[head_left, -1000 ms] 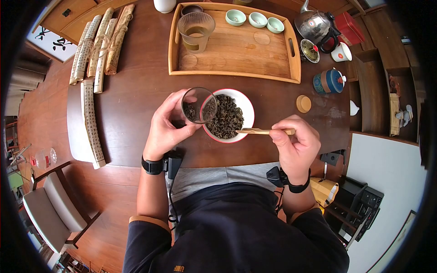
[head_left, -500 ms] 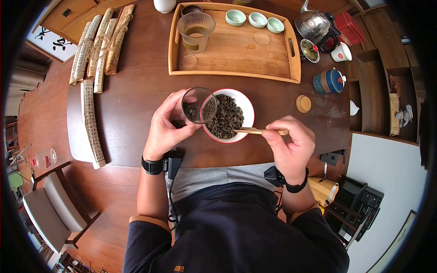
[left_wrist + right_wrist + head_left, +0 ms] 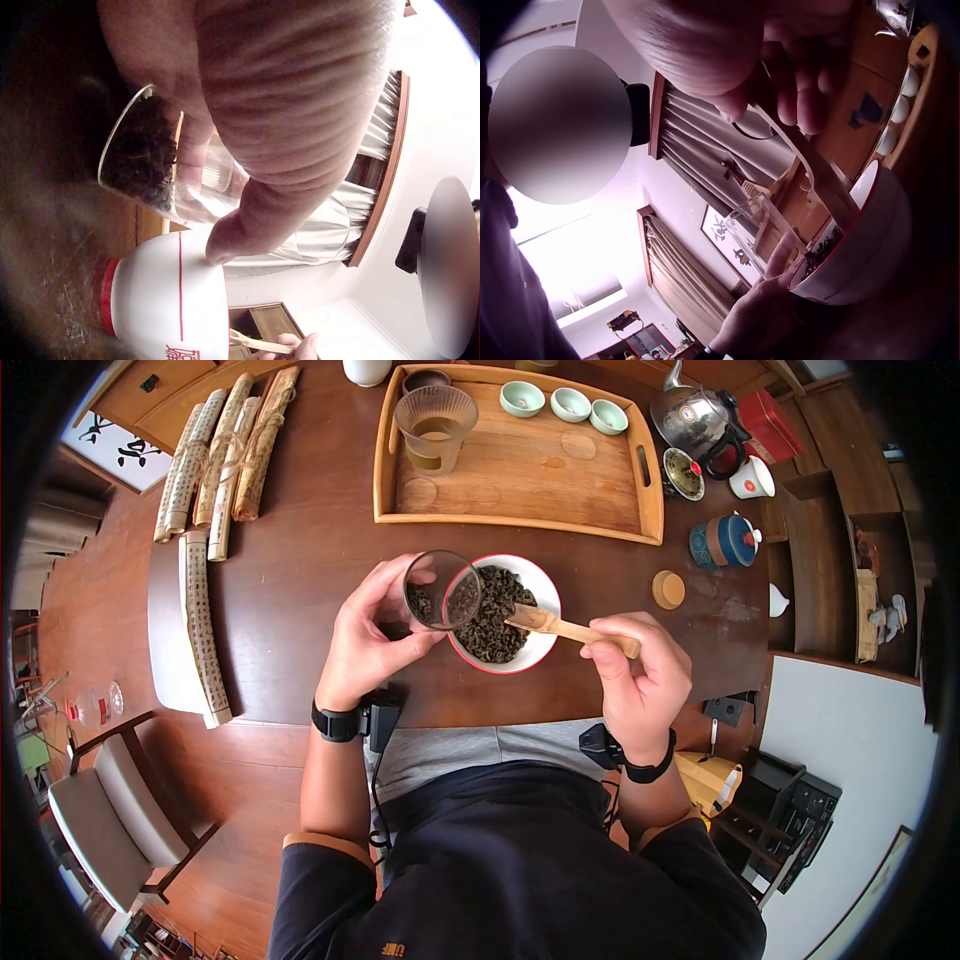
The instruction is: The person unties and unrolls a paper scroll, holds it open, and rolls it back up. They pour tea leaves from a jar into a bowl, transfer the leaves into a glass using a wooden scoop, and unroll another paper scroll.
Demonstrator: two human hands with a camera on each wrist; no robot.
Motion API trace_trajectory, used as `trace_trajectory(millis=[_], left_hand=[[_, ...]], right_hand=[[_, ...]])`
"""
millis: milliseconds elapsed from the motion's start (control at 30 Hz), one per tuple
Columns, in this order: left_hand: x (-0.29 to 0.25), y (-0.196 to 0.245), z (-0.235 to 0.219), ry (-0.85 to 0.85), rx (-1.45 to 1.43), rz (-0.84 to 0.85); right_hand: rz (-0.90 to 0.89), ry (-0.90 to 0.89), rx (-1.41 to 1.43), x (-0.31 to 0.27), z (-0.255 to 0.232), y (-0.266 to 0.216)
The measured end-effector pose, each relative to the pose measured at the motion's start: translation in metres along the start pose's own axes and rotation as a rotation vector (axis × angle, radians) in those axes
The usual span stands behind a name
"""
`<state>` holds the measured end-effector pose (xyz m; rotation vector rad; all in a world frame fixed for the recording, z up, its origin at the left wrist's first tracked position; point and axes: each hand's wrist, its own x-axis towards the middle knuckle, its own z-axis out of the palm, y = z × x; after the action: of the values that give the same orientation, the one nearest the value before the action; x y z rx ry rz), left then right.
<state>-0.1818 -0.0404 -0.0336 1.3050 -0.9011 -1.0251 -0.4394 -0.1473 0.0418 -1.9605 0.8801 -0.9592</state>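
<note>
My left hand (image 3: 372,640) grips a clear drinking glass (image 3: 135,161) with dark tea leaves inside; its rim overlaps the bowl's left edge in the head view. The white bowl (image 3: 546,605) has a red rim and holds a heap of dark, curled tea leaves (image 3: 492,635). From the right, my right hand (image 3: 648,670) pinches the handle of a bamboo tea scoop (image 3: 575,631) between thumb and fingers. The scoop's hollow head lies over the leaves. In the left wrist view, my left thumb comes right at the bowl (image 3: 154,289).
Beyond the bowl stands a wooden tray (image 3: 520,525) with a ribbed glass pitcher (image 3: 436,425) and three pale green cups (image 3: 522,400). To the right are a round lid (image 3: 668,590), a blue jar (image 3: 724,542) and a kettle (image 3: 690,422). Tied bamboo scrolls (image 3: 215,470) lie at the left.
My right hand has shifted slightly left, and the scoop has turned from edge-on to show its hollow, its head now higher over the leaves. The left hand and glass stay nearly still.
</note>
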Motion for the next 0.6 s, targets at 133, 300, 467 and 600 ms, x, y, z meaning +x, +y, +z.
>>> trace_trajectory(millis=[133,300,467,600], left_hand=[[0.000,-0.001,-0.001,0.000,0.004,0.004],[0.000,-0.002,0.000,0.005,0.004,0.009],[0.000,-0.001,0.000,0.009,0.023,0.005],[0.001,-0.001,0.000,0.005,0.017,0.013]], right_hand=[[-0.118,-0.013,-0.143,0.004,-0.005,-0.007],[-0.325,-0.055,-0.333,0.014,0.000,-0.009],[-0.275,-0.130,-0.346,0.012,0.005,-0.005],[-0.015,-0.063,-0.163,0.006,0.004,0.006]])
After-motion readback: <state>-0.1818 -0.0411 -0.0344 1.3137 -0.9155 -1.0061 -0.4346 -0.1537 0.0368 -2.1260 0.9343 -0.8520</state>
